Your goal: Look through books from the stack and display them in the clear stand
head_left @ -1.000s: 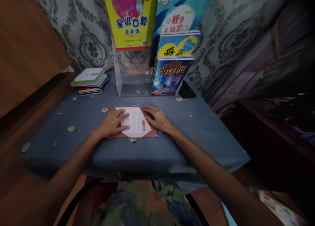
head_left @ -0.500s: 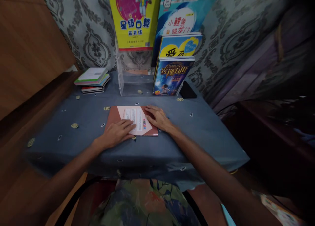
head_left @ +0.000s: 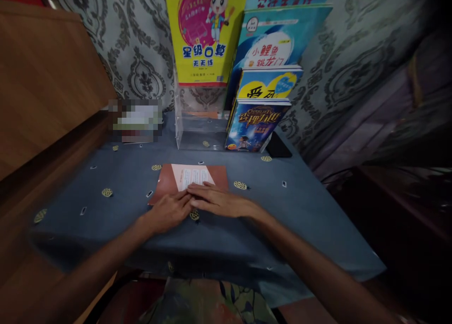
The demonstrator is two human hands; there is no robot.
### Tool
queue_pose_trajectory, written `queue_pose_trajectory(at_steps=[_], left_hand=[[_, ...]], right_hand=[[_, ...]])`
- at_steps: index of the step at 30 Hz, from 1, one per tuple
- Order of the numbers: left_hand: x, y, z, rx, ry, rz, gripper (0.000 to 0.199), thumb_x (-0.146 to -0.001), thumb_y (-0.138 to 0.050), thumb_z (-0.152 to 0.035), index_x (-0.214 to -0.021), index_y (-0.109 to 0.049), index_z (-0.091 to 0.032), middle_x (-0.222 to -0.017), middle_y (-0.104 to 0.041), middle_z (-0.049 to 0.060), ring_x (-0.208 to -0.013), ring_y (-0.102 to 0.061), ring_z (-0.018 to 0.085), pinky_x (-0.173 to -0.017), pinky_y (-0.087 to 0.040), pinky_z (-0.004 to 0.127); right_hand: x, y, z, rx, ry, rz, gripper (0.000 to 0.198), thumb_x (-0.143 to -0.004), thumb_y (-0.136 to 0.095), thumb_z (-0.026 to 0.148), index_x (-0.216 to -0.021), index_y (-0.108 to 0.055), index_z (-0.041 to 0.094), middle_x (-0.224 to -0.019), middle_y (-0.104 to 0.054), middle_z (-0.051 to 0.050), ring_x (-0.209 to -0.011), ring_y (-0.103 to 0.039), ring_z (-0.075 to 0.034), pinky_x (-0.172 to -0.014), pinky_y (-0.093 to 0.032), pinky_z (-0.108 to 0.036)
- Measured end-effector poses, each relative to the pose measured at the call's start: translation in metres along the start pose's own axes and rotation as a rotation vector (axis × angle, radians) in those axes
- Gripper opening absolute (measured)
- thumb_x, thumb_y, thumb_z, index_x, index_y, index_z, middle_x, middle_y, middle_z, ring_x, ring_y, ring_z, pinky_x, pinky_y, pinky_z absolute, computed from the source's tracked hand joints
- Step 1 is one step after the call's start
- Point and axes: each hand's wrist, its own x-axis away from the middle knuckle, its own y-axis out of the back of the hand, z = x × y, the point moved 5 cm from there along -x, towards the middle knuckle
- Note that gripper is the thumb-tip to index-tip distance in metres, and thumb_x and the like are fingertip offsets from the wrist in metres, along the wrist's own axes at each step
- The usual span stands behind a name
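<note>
A thin booklet (head_left: 165, 180) with a reddish-brown cover and a pale printed panel lies on the table. My left hand (head_left: 171, 212) rests over its near left part, fingers laid towards the middle. Stretched flat across the near right part of the cover is my right hand (head_left: 219, 201). The fingertips of both hands meet at the middle of the booklet, the right ones partly over the left. Beneath the hands the near edge of the booklet is hidden.
Behind the booklet stands a clear acrylic rack (head_left: 201, 140) with a yellow workbook (head_left: 205, 67). Several upright books, a blue one (head_left: 252, 128) in front, stand at its right. A dark flat object (head_left: 278, 146) lies beside them. A blurred-out stack (head_left: 137, 121) sits back left on the patterned tablecloth (head_left: 123, 206).
My right hand has moved from the booklet's right edge inward and nearer to me, meeting the left. The view has shifted, so things sit lower in the picture.
</note>
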Motion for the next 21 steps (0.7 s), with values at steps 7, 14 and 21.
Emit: queue_pose_trajectory(at_steps=[7,14,21], left_hand=[[0.001,-0.009,-0.001,-0.011,0.016,0.026,0.032,-0.098,-0.033,-0.01,-0.115,-0.06,-0.011,-0.097,-0.073,0.016,-0.088,-0.07,0.026,-0.075,-0.057,0.039],[-0.005,0.003,-0.003,-0.061,0.021,-0.07,0.025,-0.1,-0.037,-0.013,-0.102,-0.062,-0.012,-0.096,-0.073,0.013,-0.088,-0.071,0.022,-0.077,-0.058,0.033],[0.001,-0.001,-0.001,-0.02,0.058,-0.079,0.025,-0.103,-0.04,-0.017,-0.119,-0.058,-0.009,-0.121,-0.07,0.018,-0.117,-0.066,0.026,-0.088,-0.058,0.036]], right_hand=[[-0.069,-0.015,0.004,-0.031,0.145,0.092,0.053,-0.105,-0.029,0.053,-0.143,-0.054,0.026,-0.15,-0.051,-0.002,-0.147,-0.035,-0.018,-0.125,-0.022,-0.043],[-0.125,-0.024,-0.013,0.149,0.232,0.119,0.046,-0.104,-0.043,0.041,-0.147,-0.048,0.025,-0.158,-0.039,-0.002,-0.149,-0.03,-0.018,-0.125,-0.016,-0.043],[-0.092,0.004,-0.064,0.334,0.028,-0.039,0.057,-0.103,-0.042,0.048,-0.154,-0.035,0.022,-0.161,-0.032,-0.009,-0.151,-0.024,-0.021,-0.125,-0.017,-0.048]])
